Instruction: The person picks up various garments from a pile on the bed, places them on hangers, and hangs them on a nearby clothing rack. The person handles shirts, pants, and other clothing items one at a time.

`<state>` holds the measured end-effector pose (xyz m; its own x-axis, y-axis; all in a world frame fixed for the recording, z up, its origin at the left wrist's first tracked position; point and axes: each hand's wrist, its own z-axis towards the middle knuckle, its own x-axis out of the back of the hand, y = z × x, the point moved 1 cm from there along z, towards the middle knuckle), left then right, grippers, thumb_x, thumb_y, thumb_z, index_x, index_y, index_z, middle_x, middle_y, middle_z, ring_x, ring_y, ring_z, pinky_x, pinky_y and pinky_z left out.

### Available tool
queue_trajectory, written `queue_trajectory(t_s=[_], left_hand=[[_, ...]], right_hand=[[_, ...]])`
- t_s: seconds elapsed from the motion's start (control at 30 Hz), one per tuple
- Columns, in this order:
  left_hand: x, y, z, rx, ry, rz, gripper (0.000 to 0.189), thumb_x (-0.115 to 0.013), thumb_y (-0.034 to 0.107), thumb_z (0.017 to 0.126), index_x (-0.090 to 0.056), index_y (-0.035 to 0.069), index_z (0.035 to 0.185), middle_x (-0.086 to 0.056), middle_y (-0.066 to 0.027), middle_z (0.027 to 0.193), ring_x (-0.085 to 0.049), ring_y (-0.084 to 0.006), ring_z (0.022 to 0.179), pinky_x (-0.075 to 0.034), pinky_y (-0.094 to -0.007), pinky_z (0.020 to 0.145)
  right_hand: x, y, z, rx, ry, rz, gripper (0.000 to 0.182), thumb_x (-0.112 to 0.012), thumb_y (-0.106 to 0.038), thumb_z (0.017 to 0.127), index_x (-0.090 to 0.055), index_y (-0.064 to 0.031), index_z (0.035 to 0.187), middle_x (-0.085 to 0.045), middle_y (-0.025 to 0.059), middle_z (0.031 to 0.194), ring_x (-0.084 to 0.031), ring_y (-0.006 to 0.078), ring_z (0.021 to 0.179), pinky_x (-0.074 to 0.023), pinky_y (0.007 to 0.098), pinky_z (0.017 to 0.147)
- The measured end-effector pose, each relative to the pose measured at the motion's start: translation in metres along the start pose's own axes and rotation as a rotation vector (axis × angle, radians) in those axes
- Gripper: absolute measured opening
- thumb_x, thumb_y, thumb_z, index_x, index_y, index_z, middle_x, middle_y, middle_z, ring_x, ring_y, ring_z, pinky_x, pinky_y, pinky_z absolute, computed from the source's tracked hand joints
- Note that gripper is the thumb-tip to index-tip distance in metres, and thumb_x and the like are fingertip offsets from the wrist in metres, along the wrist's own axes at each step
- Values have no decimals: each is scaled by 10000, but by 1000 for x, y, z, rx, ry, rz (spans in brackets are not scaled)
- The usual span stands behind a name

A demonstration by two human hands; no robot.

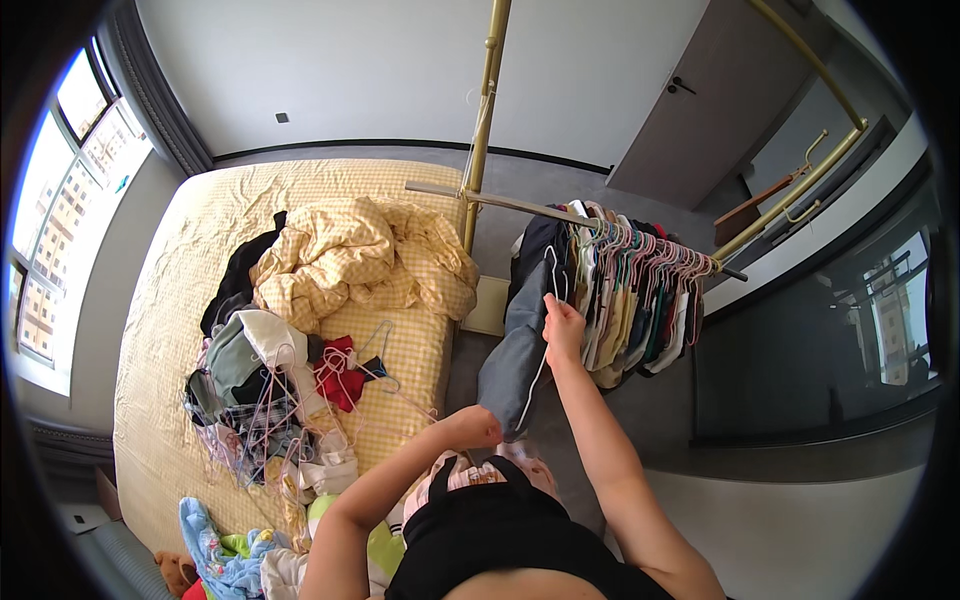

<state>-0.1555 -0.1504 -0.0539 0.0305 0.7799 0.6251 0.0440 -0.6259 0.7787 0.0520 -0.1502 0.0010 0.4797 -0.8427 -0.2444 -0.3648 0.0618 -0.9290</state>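
My right hand is closed around a white wire clothes hanger, just in front of the clothes rail. Grey-blue trousers, or a similar long garment, hang down beside the hanger. At their lower end is my left hand, with curled fingers; whether it grips the cloth is hard to tell. Many garments hang close together on pink, white and green hangers from the metal rail, to the right of the trousers.
On the bed at left lie a crumpled yellow checked quilt, a heap of clothes tangled with wire hangers, and a light-blue cloth. A gold post rises by the bed. A glass-fronted panel stands at right.
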Motion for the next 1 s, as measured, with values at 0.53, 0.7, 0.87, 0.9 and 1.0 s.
queue_trajectory(t_s=[0.53, 0.7, 0.87, 0.9, 1.0], left_hand=[[37, -81, -13, 609, 689, -528, 231, -566, 227, 828, -662, 23, 879, -649, -53, 699, -593, -103, 604, -470, -242, 556], [41, -93, 23, 650, 806, -626, 210, -556, 195, 842, -654, 20, 906, -649, -55, 726, -593, -97, 635, -467, -224, 564], [57, -96, 61, 718, 771, -675, 210, -559, 189, 842, -649, 12, 913, -648, -58, 740, -594, -101, 670, -474, -224, 585], [58, -99, 67, 727, 781, -680, 211, -560, 188, 842, -649, 10, 913, -648, -59, 740, -594, -101, 675, -475, -225, 589], [64, -102, 86, 758, 814, -648, 209, -562, 186, 844, -649, 7, 909, -649, -59, 741, -594, -100, 670, -475, -226, 589]], right_hand=[[23, 120, 40, -420, -233, -210, 168, -475, -149, 895, -565, -83, 1021, -593, 9, 833, -553, 95, 716, -433, 244, 653], [13, 85, 95, -564, -330, -98, 298, -435, -174, 905, -456, -173, 1202, -590, 18, 821, -537, 104, 658, -451, 275, 649], [2, 69, 157, -574, -448, 31, 408, -441, -159, 909, -370, -203, 1309, -573, 43, 821, -492, 97, 620, -441, 268, 600], [-1, 65, 170, -557, -447, 48, 397, -442, -159, 909, -378, -198, 1299, -580, 43, 824, -492, 93, 612, -437, 259, 587], [-6, 59, 208, -500, -427, 95, 309, -442, -168, 914, -434, -174, 1222, -614, 50, 853, -492, 68, 577, -418, 214, 534]])
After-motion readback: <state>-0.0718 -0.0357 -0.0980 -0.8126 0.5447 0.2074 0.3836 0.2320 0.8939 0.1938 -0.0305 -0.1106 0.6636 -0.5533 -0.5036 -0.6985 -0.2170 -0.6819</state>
